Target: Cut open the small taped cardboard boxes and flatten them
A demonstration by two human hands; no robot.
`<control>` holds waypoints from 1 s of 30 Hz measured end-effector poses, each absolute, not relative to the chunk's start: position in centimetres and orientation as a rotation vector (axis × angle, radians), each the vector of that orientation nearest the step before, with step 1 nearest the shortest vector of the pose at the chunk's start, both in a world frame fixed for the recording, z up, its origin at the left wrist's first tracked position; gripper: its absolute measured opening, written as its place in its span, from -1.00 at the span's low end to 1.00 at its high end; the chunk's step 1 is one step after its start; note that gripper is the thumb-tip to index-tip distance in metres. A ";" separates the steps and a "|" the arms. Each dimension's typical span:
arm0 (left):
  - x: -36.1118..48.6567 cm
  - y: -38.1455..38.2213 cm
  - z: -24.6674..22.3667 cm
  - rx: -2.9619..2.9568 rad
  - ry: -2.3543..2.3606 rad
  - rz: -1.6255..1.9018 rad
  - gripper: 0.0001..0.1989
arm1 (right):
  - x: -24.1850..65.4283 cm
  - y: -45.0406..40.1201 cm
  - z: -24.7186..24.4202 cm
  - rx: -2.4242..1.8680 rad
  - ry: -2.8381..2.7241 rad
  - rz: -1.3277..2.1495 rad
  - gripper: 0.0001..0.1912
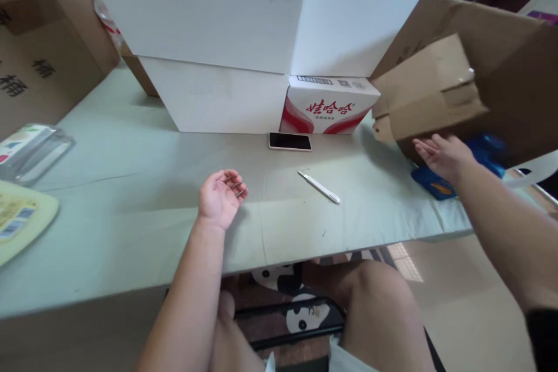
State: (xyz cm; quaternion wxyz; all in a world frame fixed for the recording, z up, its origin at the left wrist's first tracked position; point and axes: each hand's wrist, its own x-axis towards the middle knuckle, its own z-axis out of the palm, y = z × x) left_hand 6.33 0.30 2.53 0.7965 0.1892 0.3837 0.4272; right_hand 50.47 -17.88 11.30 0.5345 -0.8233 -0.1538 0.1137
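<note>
My left hand [222,197] rests palm up over the table, its fingers loosely curled but apart. Thin shiny lines show by its fingers; I cannot make out what they are. Off to the right, my right hand [444,157] is open with fingers stretched out, just below a small brown cardboard box [429,90]. That box is tilted, and whether the fingers touch it I cannot tell. A blue package [431,183] lies beneath and behind the right hand. Between my hands are a white pen-like cutter [319,187] and a phone [290,141] with a dark screen.
A white and red carton [329,107] stands at the back against large white panels [218,96]. Big brown cartons rise at left [39,64] and right [514,87]. A clear plastic pack [37,154] and a pale yellow package [26,215] lie on the table's left [108,244].
</note>
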 end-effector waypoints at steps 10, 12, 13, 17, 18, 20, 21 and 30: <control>2.5 1.2 3.1 0.276 0.673 1.046 -0.85 | 40.4 -1.6 7.4 -2.077 -0.719 0.697 -0.88; 1.4 1.4 3.2 0.218 0.645 1.074 -0.86 | 35.5 2.1 6.4 -2.036 -0.934 0.765 -0.90; 0.9 1.5 3.2 0.180 0.636 1.091 -0.85 | 32.8 4.2 6.1 -1.996 -1.084 0.777 -0.91; -0.7 2.3 2.9 0.079 0.573 1.153 -0.81 | 20.1 12.6 5.4 -1.667 -1.798 0.621 -0.83; -1.1 2.5 2.8 0.059 0.554 1.150 -0.80 | 16.7 14.7 5.4 -1.568 -1.904 0.591 -0.81; -1.6 2.8 2.7 0.017 0.529 1.143 -0.78 | 9.9 18.9 5.4 -1.379 -2.048 0.520 -0.77; -1.8 2.9 2.6 -0.004 0.522 1.148 -0.79 | 6.8 21.0 5.6 -1.292 -2.118 0.477 -0.75; -3.2 4.1 0.1 -0.043 0.631 1.101 -0.82 | -0.6 37.5 7.0 -1.628 -1.751 0.436 -0.60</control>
